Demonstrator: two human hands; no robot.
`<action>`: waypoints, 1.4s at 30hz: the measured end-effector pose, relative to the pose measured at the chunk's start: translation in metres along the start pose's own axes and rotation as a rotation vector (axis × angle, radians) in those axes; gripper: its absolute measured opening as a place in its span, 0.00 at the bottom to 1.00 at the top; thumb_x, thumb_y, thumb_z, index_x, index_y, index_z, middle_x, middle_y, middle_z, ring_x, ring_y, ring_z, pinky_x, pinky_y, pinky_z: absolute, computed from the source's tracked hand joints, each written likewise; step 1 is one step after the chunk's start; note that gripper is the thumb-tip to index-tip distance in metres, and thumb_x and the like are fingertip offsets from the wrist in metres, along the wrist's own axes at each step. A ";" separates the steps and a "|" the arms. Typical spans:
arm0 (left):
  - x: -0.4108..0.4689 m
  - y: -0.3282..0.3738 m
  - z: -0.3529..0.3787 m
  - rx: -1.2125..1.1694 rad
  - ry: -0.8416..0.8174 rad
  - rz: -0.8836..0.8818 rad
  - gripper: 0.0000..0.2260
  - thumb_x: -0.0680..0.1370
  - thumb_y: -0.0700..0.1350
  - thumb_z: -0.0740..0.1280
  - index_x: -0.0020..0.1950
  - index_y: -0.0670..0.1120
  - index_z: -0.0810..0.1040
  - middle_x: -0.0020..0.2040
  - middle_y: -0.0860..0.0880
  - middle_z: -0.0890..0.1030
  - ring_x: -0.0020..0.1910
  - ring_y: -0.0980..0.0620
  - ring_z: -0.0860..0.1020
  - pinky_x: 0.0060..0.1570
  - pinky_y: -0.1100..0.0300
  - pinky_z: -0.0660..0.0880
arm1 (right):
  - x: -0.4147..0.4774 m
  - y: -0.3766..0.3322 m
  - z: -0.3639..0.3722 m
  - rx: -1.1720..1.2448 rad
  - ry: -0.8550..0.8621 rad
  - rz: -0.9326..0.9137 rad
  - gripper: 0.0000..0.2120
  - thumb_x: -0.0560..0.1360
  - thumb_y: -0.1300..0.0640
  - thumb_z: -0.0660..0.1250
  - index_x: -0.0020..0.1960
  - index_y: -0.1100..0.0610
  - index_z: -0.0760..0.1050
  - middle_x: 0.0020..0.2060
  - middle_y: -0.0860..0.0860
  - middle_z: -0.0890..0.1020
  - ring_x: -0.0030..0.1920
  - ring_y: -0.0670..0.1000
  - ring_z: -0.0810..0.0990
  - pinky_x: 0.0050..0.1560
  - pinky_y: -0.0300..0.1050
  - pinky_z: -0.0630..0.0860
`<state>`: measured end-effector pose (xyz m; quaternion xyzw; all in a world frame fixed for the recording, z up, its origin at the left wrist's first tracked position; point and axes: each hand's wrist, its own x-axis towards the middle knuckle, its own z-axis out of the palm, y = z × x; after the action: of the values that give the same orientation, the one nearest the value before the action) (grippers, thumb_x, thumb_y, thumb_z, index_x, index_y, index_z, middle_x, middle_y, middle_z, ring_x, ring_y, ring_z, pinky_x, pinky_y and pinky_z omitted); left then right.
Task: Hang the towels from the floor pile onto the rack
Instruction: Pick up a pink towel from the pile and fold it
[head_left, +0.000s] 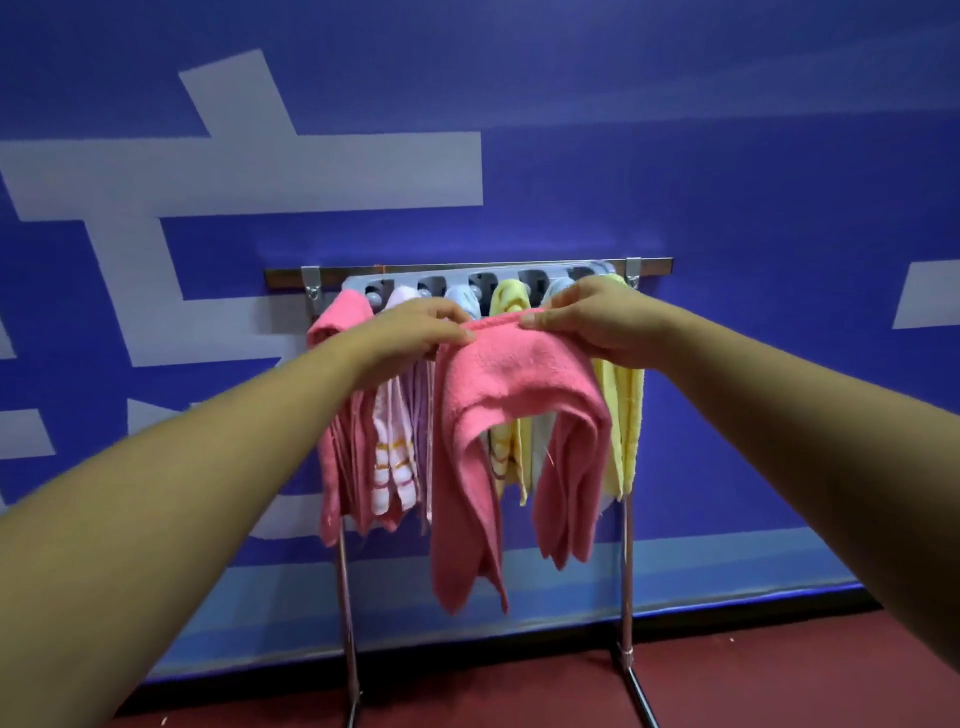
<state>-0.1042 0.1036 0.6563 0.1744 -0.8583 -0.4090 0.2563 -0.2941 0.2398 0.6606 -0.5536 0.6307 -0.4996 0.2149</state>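
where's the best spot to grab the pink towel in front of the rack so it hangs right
Take its bunched top edge, one grip near each end, coming from the near side. The pink towel droops into two free tails below, so the top edge is the only taut part; the left hand and right hand pinch it there.

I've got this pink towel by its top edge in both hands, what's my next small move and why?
Probably carry the pink towel forward and up to the rack. Both the left hand and right hand pinch its top edge, and it hangs just in front of the towels already hung.
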 end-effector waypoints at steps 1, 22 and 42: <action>0.014 0.002 -0.006 0.021 0.028 0.016 0.04 0.78 0.36 0.66 0.50 0.42 0.79 0.41 0.48 0.77 0.39 0.54 0.74 0.40 0.63 0.70 | 0.014 -0.002 -0.003 -0.012 0.035 -0.014 0.10 0.74 0.58 0.75 0.45 0.66 0.81 0.38 0.59 0.79 0.42 0.57 0.77 0.47 0.53 0.74; 0.167 -0.066 -0.060 0.887 0.250 0.033 0.09 0.80 0.49 0.65 0.55 0.45 0.78 0.54 0.45 0.80 0.54 0.44 0.78 0.52 0.53 0.70 | 0.212 0.032 0.030 -0.833 0.435 -0.116 0.10 0.79 0.53 0.64 0.56 0.56 0.78 0.55 0.55 0.82 0.58 0.58 0.78 0.60 0.54 0.66; 0.107 -0.076 -0.008 0.875 0.284 0.056 0.25 0.75 0.47 0.68 0.69 0.42 0.66 0.54 0.39 0.80 0.54 0.40 0.77 0.46 0.55 0.70 | 0.143 0.088 0.067 -0.096 0.209 -0.128 0.09 0.68 0.64 0.63 0.48 0.58 0.76 0.35 0.49 0.75 0.36 0.47 0.72 0.36 0.42 0.68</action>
<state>-0.1794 -0.0016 0.6320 0.2973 -0.9109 0.0267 0.2847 -0.3241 0.0734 0.5971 -0.5474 0.6361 -0.5365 0.0889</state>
